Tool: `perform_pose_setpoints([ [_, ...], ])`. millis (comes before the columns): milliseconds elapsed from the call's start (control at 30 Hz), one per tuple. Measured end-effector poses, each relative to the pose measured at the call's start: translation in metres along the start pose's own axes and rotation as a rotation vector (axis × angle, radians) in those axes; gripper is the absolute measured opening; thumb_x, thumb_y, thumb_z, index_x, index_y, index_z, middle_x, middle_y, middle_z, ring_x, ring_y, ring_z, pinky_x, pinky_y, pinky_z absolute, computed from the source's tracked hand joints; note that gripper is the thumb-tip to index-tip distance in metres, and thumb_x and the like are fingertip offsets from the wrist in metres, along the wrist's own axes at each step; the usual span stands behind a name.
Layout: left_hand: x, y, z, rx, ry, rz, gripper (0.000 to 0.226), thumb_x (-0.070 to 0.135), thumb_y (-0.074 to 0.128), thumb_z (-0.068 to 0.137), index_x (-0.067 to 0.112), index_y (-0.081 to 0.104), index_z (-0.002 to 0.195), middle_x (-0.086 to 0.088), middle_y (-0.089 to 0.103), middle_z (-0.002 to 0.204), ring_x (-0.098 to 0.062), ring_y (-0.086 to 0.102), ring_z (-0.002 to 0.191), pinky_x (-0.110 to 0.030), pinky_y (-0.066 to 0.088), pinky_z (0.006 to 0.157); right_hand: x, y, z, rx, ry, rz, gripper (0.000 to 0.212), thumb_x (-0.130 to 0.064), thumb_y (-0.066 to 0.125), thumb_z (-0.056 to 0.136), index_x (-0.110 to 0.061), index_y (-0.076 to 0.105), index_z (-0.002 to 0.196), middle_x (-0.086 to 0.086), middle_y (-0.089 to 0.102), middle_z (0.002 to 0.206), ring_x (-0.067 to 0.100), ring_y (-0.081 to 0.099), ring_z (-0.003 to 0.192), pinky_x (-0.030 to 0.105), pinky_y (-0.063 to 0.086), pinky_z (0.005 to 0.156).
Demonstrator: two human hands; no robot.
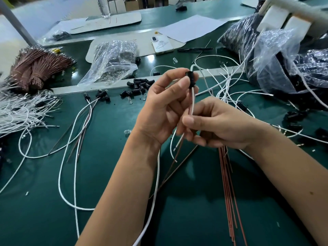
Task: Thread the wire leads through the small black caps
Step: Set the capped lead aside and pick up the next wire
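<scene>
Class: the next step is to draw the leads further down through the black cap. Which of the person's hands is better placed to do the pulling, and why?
Probably the right hand: it already pinches the leads just below the black cap, while the left hand holds the cap at its fingertips.

A long bench (110, 174) with a dark green mat fills the view, crossed by pale grey strips (113, 87) that run side to side. A grey post (16, 22) rises at the far left. Beyond the far edge stand what look like cardboard boxes (131, 4), blurred. Even light glares softly off the mat.
</scene>
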State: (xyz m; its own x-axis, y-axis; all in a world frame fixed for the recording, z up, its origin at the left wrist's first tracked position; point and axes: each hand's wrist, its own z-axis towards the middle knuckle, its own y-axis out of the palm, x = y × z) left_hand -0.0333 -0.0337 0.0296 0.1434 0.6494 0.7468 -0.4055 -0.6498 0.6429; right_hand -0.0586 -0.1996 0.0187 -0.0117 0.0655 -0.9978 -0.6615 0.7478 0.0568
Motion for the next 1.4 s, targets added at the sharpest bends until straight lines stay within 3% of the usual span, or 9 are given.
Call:
perform_pose_setpoints([
  [100, 0.007, -0.005, -0.001, -0.105, 0.082, -0.145, 0.025, 0.005, 0.081, 0.075, 0.010, 0.070, 0.096, -0.006, 0.072, 0.095, -0.016, 0.067, 0.078, -0.023, 0.055, 0.071, -0.001, -0.005, -0.001, 0.001, -0.050, 0.057, 0.025, -0.037, 0.072, 0.092, -0.014, 0.080, 0.087, 0.003, 0.061, 0.062, 0.007, 0.052, 0.046, 0.014, 0.032, 0.034],
  [200, 0.009, -0.003, -0.004, -0.319, 0.079, -0.284, 0.025, 0.001, 0.083, 0.074, 0.008, 0.072, 0.095, -0.009, 0.068, 0.096, -0.021, 0.065, 0.079, -0.028, 0.055, 0.072, -0.004, -0.006, -0.003, -0.102, -0.057, 0.068, 0.030, -0.042, 0.075, 0.090, -0.013, 0.081, 0.089, 0.004, 0.055, 0.060, 0.006, 0.049, 0.044, 0.012, 0.031, 0.036],
  [267, 0.007, -0.001, -0.004, -0.326, 0.052, -0.311, 0.026, -0.002, 0.083, 0.073, 0.006, 0.071, 0.094, -0.011, 0.068, 0.095, -0.023, 0.065, 0.078, -0.030, 0.056, 0.070, -0.003, -0.004, -0.003, -0.136, -0.043, 0.056, 0.031, -0.043, 0.073, 0.091, -0.013, 0.082, 0.091, 0.003, 0.057, 0.061, 0.005, 0.049, 0.045, 0.012, 0.030, 0.037],
  [500, 0.006, -0.011, 0.005, 0.262, 0.022, -0.224, 0.037, 0.010, 0.074, 0.070, 0.007, 0.062, 0.104, -0.005, 0.074, 0.088, -0.012, 0.070, 0.073, -0.017, 0.056, 0.067, -0.006, -0.008, -0.003, -0.007, 0.011, -0.091, 0.036, -0.044, 0.063, 0.097, -0.014, 0.082, 0.091, 0.007, 0.061, 0.063, 0.011, 0.047, 0.046, 0.015, 0.029, 0.037],
  [733, 0.005, -0.011, 0.008, 0.429, 0.030, -0.049, 0.010, 0.008, 0.074, 0.077, 0.013, 0.071, 0.085, -0.004, 0.078, 0.088, -0.015, 0.073, 0.068, -0.020, 0.057, 0.057, -0.011, -0.011, -0.009, -0.134, 0.203, -0.276, 0.035, -0.045, 0.063, 0.095, -0.017, 0.083, 0.086, 0.003, 0.060, 0.060, 0.009, 0.047, 0.045, 0.015, 0.028, 0.037],
  [967, 0.005, -0.010, 0.007, 0.461, 0.076, 0.076, 0.021, 0.008, 0.078, 0.068, 0.010, 0.069, 0.087, -0.010, 0.076, 0.090, -0.017, 0.071, 0.068, -0.020, 0.056, 0.058, -0.012, -0.015, -0.013, -0.351, 0.380, -0.353, 0.030, -0.040, 0.065, 0.097, -0.017, 0.082, 0.087, 0.000, 0.059, 0.059, 0.008, 0.045, 0.044, 0.015, 0.028, 0.038],
  [1033, 0.004, -0.010, 0.007, 0.439, 0.068, 0.092, 0.016, 0.006, 0.077, 0.073, 0.009, 0.069, 0.086, -0.010, 0.075, 0.090, -0.016, 0.070, 0.068, -0.020, 0.056, 0.058, -0.009, -0.014, -0.009, -0.269, 0.334, -0.334, 0.029, -0.040, 0.068, 0.095, -0.015, 0.082, 0.091, 0.001, 0.062, 0.062, 0.006, 0.048, 0.044, 0.015, 0.029, 0.037],
  [1233, -0.002, -0.004, 0.005, 0.335, 0.001, 0.249, 0.022, 0.011, 0.078, 0.068, 0.010, 0.066, 0.086, -0.016, 0.069, 0.095, -0.019, 0.067, 0.068, -0.025, 0.054, 0.059, 0.005, -0.011, 0.008, 0.363, 0.001, -0.088, 0.033, -0.037, 0.070, 0.087, -0.005, 0.077, 0.089, 0.003, 0.061, 0.064, 0.010, 0.049, 0.046, 0.016, 0.029, 0.034],
  [1400, -0.004, -0.002, 0.007, 0.394, -0.003, 0.148, 0.016, 0.006, 0.076, 0.072, 0.008, 0.067, 0.084, -0.008, 0.072, 0.082, -0.015, 0.066, 0.066, -0.023, 0.054, 0.060, 0.005, -0.010, 0.008, 0.362, 0.011, -0.107, 0.029, -0.033, 0.074, 0.084, -0.004, 0.077, 0.082, 0.006, 0.062, 0.064, 0.011, 0.049, 0.045, 0.016, 0.030, 0.034],
])
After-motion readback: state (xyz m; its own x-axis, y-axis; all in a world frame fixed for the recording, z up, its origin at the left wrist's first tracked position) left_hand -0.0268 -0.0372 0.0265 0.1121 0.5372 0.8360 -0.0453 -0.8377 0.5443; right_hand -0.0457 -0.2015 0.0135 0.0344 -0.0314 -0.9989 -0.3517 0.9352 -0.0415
